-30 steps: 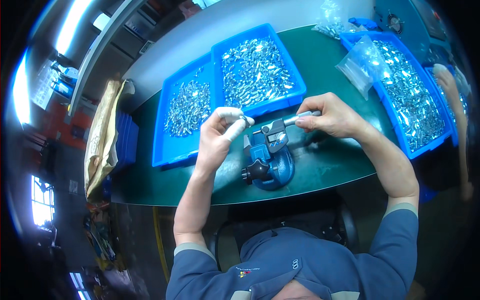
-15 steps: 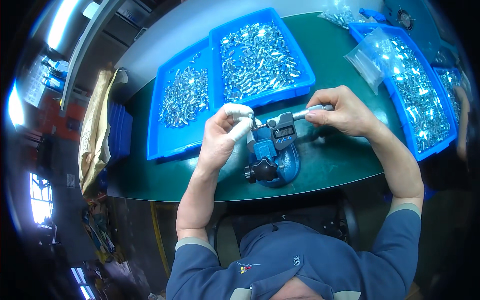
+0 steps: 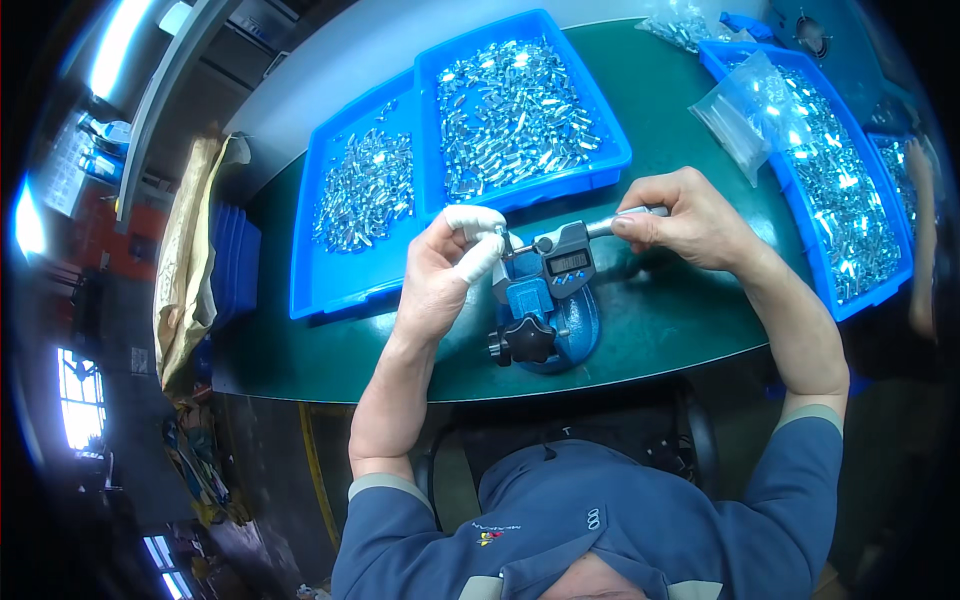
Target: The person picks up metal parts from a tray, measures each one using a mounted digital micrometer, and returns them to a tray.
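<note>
A digital micrometer [image 3: 570, 262] with a small screen is clamped in a blue stand [image 3: 575, 335] that has a black knob [image 3: 530, 341]. My left hand [image 3: 445, 262], white covers on its thumb and index finger, pinches a small shiny metal part [image 3: 504, 243] at the micrometer's measuring gap. The fingers hide most of that part. On the other side, my right hand [image 3: 690, 222] grips the micrometer's thimble [image 3: 603, 227] between thumb and fingers.
Two blue trays [image 3: 345, 285] of small metal parts stand beyond the micrometer on the green table [image 3: 660, 320]. At right is another blue tray [image 3: 845, 300] of parts, with a plastic bag [image 3: 738, 120] over its edge. Another person's arm [image 3: 922, 240] shows at far right.
Both my hands stay at the micrometer in nearly the same pose. The digits on its screen look different. The other person's arm at far right has shifted a little.
</note>
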Motion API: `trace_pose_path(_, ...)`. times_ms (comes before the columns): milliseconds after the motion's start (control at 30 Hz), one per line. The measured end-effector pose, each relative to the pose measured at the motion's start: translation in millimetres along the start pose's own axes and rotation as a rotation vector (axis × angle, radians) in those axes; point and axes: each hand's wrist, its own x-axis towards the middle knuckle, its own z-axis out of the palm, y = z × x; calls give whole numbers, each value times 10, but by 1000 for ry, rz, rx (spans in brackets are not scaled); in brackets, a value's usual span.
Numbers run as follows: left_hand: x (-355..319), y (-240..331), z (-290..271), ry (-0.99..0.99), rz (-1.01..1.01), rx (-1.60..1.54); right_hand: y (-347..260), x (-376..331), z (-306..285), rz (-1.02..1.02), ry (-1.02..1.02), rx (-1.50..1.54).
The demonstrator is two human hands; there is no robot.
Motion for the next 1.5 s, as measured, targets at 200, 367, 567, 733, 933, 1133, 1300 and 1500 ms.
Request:
trace_pose_path(200, -7, -22, -19, 21, -19, 44, -17, -6, 0, 6, 0, -3)
trace_pose_path(367, -6, -10, 10, 13, 12, -5, -28, -21, -1, -13, -1, -12)
trace_pose_path(567, 18, 88, -2, 79, 56, 58, -26, -32, -14, -46, 7, -47)
trace_pose_path(733, 290, 182, -592, 524, 352, 743, -32, -40, -26, -41, -5, -43)
trace_pose_path(933, 622, 179, -665, 256, 453, 1438, -39, -51, -24, -40, 2, -50)
trace_pose_path(1133, 1014, 53, -630, 54, 338, 1810, -18, -34, -27, -26, -13, -58)
trace_pose_path(1300, 1062, -1, -686, -8, 273, 1713, -34, -46, -31, -27, -15, -65)
trace_pose_path(1500, 957, 157, -537, 12, 229, 1521, -20, -48, -27, -35, -14, -59)
